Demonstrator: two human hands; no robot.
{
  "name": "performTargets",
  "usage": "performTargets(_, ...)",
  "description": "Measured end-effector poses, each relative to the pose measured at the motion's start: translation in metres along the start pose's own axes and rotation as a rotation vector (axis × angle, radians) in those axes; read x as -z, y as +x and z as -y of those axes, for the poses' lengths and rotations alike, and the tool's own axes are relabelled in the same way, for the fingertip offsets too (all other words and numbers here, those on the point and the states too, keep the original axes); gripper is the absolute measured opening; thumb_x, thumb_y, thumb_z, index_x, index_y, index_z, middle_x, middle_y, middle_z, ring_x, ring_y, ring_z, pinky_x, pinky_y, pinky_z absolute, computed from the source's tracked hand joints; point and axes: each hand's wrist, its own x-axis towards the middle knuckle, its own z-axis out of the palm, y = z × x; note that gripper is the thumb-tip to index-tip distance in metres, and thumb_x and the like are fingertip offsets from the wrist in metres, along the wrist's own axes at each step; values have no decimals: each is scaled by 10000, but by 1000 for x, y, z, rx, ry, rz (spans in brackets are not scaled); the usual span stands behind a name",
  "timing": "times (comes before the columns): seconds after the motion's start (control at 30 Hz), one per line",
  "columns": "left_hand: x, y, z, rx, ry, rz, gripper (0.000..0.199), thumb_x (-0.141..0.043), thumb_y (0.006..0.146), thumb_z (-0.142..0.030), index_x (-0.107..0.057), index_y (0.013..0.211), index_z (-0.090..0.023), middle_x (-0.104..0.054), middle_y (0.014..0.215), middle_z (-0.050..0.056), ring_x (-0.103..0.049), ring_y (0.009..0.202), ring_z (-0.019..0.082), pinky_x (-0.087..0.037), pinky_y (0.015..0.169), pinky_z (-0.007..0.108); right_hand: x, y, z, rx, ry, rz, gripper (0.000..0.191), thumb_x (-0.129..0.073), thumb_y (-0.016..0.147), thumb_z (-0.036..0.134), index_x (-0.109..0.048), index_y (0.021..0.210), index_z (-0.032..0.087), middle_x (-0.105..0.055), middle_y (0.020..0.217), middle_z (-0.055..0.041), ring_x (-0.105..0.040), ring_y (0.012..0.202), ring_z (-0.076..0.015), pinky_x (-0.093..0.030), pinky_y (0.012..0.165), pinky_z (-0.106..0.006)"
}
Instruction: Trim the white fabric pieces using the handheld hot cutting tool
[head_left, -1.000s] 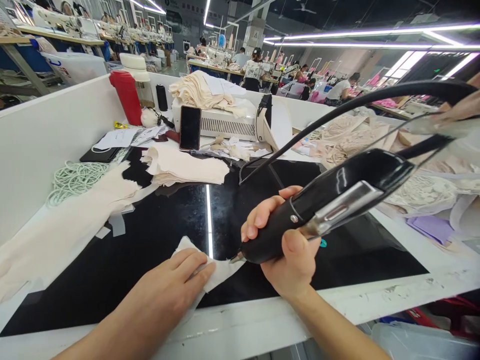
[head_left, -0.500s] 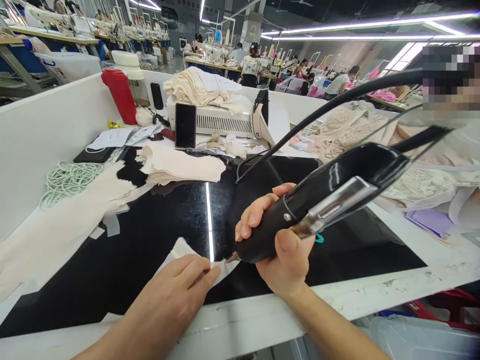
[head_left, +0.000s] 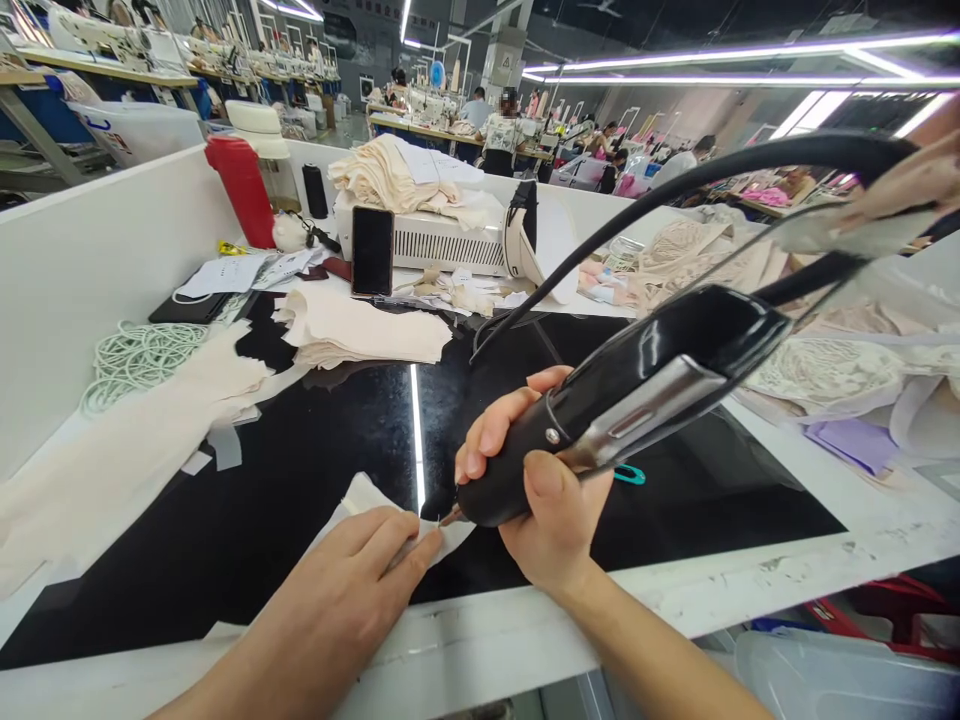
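My left hand (head_left: 356, 575) is closed on the near edge of a small white fabric piece (head_left: 363, 494), thumb and forefinger pinching it against the black work surface (head_left: 315, 440). My right hand (head_left: 553, 525) wraps round a thick black hand tool (head_left: 660, 350) with a silver lever, the thumb lying by the lever. Its thin coppery tip (head_left: 452, 516) points down left at the fabric, just beside my left fingertips. Whether the tip touches the cloth I cannot tell. A black cable (head_left: 675, 180) loops up from the tool's back end.
Cream fabric stacks (head_left: 367, 330) and a long cream piece (head_left: 127, 460) lie behind and left. A phone (head_left: 372, 250) stands upright at the back. Green cord (head_left: 142, 360) is heaped left. Lace garments (head_left: 825, 375) pile up right, near a teal clip-like item (head_left: 630, 474).
My right hand has shifted slightly left with the tool, bringing its tip closer to my left fingertips. The cable loop has swung a little. My left hand stays nearly still on the fabric.
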Motion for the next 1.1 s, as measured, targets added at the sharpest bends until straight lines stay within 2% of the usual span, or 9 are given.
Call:
performTargets(0.1, -2, -3, 0, 33, 23, 10, 513, -442, 915, 47, -564, 1375, -144, -653, 1134, 104, -643, 1008, 236, -602, 868, 380, 0, 1, 0, -7, 1, 14, 377, -784, 886, 379, -541, 1162, 300, -637, 791, 57, -593, 570, -121, -528, 525, -270)
performTargets(0.23, -4, -6, 1, 71, 13, -12, 530, -444, 919, 28, -572, 1383, -192, -624, 1141, 94, -622, 1016, 228, -590, 895, 369, -3, 2, -1, -6, -2, -14, 438, -801, 851, 446, -524, 1161, 306, -630, 783, 61, -588, 556, -130, -541, 520, -288)
performTargets(0.4, -6, -6, 0, 66, 31, -36, 503, -425, 966, -4, -561, 1420, -173, -598, 1155, 121, -596, 1033, 245, -583, 897, 387, -8, 1, -7, -1, -16, 7, 466, -802, 852, 467, -509, 1176, 307, -634, 795, 55, -590, 549, -131, -520, 501, -281)
performTargets(0.6, -6, -4, -1, 70, 22, -59, 472, -389, 993, 0, -585, 1386, -171, -583, 1133, 124, -591, 1017, 245, -586, 877, 404, -8, -1, -9, -1, -14, 20, 383, -762, 906, 413, -522, 1182, 302, -634, 801, 53, -587, 566, -125, -509, 520, -272)
performTargets(0.83, -6, -3, -1, 75, 16, -71, 432, -422, 975, 11, -598, 1338, -144, -579, 1110, 122, -595, 1004, 245, -596, 872, 412, -11, 2, -14, 7, 10, 12, 447, -800, 863, 458, -520, 1179, 310, -639, 804, 58, -589, 564, -127, -512, 526, -274)
performTargets(1.0, -7, -3, -2, 58, 10, -57, 386, -408, 1011, -35, -581, 1342, -132, -580, 1039, 108, -600, 915, 239, -619, 782, 419, -13, 1, -16, -8, 41, 29, 384, -776, 908, 384, -531, 1191, 294, -640, 815, 61, -597, 590, -112, -518, 567, -278)
performTargets(1.1, -5, -3, -2, 64, 10, -55, 406, -406, 988, -12, -583, 1336, -123, -597, 1041, 112, -616, 936, 252, -623, 798, 442, -11, 2, -15, -19, 55, 35, 367, -778, 910, 378, -543, 1180, 299, -646, 834, 64, -604, 599, -109, -519, 576, -279)
